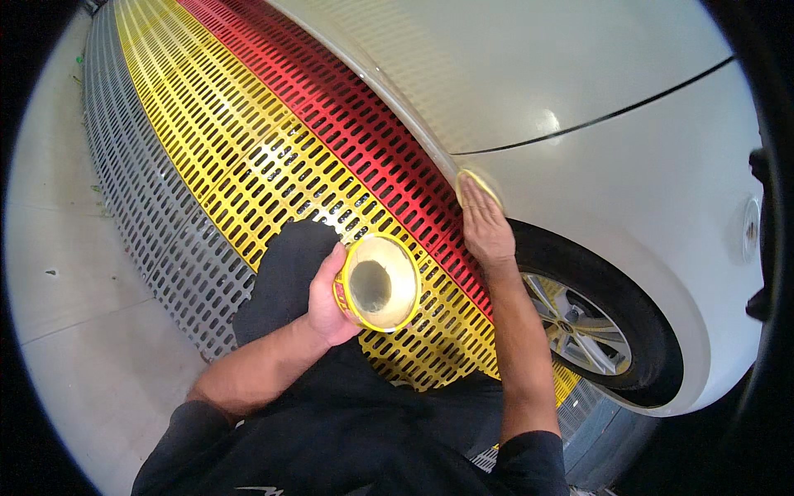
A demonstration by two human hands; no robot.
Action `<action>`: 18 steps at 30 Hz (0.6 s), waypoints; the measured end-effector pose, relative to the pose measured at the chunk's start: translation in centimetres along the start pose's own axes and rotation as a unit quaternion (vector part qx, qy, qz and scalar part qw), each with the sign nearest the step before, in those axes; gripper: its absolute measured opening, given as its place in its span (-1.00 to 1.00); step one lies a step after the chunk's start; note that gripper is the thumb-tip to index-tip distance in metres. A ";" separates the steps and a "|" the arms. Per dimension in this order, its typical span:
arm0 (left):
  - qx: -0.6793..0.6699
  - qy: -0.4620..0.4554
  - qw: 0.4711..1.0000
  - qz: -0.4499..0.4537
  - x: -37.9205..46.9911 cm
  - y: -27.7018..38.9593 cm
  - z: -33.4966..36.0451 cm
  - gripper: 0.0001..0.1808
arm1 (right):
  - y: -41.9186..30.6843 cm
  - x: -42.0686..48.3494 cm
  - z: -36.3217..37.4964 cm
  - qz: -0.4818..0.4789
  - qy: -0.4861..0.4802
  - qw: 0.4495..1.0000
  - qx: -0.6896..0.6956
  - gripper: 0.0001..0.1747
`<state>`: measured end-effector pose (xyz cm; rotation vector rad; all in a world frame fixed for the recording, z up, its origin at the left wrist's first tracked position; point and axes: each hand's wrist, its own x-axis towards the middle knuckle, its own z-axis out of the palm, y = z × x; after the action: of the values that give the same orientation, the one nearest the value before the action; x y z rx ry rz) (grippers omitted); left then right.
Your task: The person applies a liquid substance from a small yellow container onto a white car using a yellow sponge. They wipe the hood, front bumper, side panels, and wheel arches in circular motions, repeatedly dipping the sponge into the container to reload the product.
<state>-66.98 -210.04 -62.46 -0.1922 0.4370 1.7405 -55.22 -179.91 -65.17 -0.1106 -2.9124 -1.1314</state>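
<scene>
My left hand (332, 297) grips a round yellow tin (404, 260) by its side, its open top facing up. Pale paste lines the tin, with a dark round patch of bare bottom showing. My right hand (487, 226) lies with fingers extended on a thin round pad with a pale yellow edge (484, 181). That pad is against the lower edge of a light-coloured car body (595, 180), just ahead of the wheel arch. The palm side and most of the pad are hidden beneath the fingers.
Close to my right forearm is the car's wheel, with a black tyre (657, 335) and silver spoked rim (583, 338). Slotted plastic floor tiles in red (372, 149), yellow (248, 155) and grey (161, 211) run beside the car. Pale flooring (74, 260) lies at the left.
</scene>
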 end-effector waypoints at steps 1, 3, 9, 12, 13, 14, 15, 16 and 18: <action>0.008 0.018 1.000 0.006 -0.1 0.1 -0.1 -0.02 | -0.7 0.8 0.4 -0.033 -0.036 0.999 -0.023 -0.27; -0.001 0.009 1.000 0.006 -0.6 0.8 -0.1 -0.07 | -1.7 1.0 0.1 0.005 -0.041 0.995 0.094 -0.27; -0.040 -0.021 0.999 0.008 -0.7 3.2 -0.1 -0.15 | -1.7 4.3 -1.3 0.111 0.101 0.977 0.149 -0.34; 0.055 -0.008 0.997 -0.053 0.6 3.4 -1.6 -0.03 | -4.0 4.6 3.6 0.038 -0.026 0.995 0.093 -0.23; 0.069 -0.011 0.995 -0.074 0.9 3.8 -1.6 -0.03 | -4.5 4.9 3.6 0.050 -0.041 0.991 0.116 -0.20; 0.111 -0.004 0.991 -0.073 1.3 4.1 -1.6 -0.04 | -4.8 4.3 3.5 0.065 -0.073 0.978 0.182 -0.18; 0.094 0.009 0.992 -0.088 1.9 4.4 -2.5 -0.03 | -4.8 3.1 3.0 0.066 -0.082 0.975 0.195 -0.21; 0.091 0.025 0.991 -0.089 2.1 5.0 -3.1 -0.02 | -3.9 1.9 1.3 0.076 -0.041 0.977 0.194 -0.27; 0.078 0.034 0.992 -0.091 3.2 6.3 -2.3 0.00 | 0.3 -0.6 -3.5 0.136 0.072 0.977 0.146 -0.41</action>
<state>-74.08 -209.02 -64.58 -0.1734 0.5850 1.5179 -54.64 -182.10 -62.44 -0.3901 -2.7847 -0.6370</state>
